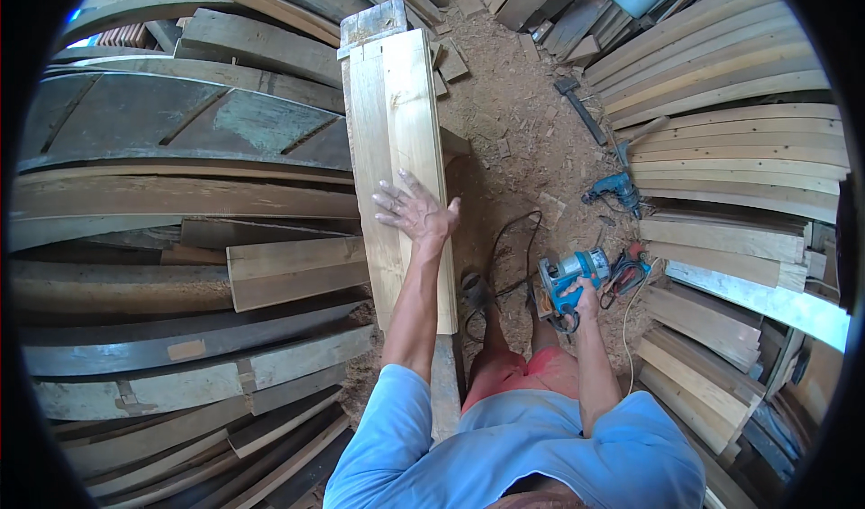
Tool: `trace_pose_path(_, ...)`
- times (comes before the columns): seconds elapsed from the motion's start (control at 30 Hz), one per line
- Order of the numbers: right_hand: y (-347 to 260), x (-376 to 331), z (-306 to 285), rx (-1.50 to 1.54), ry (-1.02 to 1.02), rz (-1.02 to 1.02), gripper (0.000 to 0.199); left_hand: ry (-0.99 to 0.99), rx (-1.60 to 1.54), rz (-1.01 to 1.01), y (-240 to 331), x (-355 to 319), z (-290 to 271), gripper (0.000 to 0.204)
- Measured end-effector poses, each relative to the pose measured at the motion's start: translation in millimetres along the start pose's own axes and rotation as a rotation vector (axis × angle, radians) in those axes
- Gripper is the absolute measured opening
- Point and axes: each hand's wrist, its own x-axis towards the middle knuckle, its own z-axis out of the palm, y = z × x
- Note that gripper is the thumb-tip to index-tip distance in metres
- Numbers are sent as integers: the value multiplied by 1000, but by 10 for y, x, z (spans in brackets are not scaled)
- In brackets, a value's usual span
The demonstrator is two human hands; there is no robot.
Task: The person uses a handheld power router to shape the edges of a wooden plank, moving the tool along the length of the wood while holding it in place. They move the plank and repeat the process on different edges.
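My left hand (pixel 416 212) lies flat, fingers spread, on two pale planed boards (pixel 396 131) that run lengthwise away from me on a narrow bench. My right hand (pixel 584 295) is closed around the handle of a blue handheld power tool (pixel 569 275), held low at my right side above the sawdust floor. A black cord (pixel 505 257) loops from the tool across the floor between the bench and my legs.
Stacks of weathered planks (pixel 180 203) fill the left side. Pale cut boards (pixel 730 149) are piled on the right. A blue drill (pixel 618 188), a hammer (pixel 578 105) and a red-and-black tool (pixel 629 268) lie on the sawdust floor (pixel 514 104).
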Motion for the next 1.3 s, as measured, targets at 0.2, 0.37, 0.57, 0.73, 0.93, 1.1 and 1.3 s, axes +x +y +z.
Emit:
trace_pose_path(0.2, -8, 62, -158, -5, -152, 55, 12, 51, -22, 54, -119, 49, 71, 108)
trace_pose_path(0.37, -80, 17, -57, -107, -199, -23, 15, 253, -249, 370, -841, -264, -290, 101)
trace_pose_path(0.57, -165, 106, -146, -127, -231, 44, 11, 155, -650, 568, -1875, -804, -869, 91)
trace_pose_path(0.73, -126, 39, -131, -226, -212, -21, 15, 188, -534, 545, -1992, -1070, -749, 88)
trace_pose_path(0.93, 12, -59, -56, -296, -212, -54, 13, 273, -548, 549, -2003, -1090, -596, 85)
trace_pose_path(1.1, 98, -180, 26, -282, -230, -46, 17, 176, -544, 537, -2003, -1416, -505, 83)
trace_pose_path(1.3, 192, -367, 196, -243, -218, -56, 18, 102, -447, 638, -2373, -1500, -550, 81)
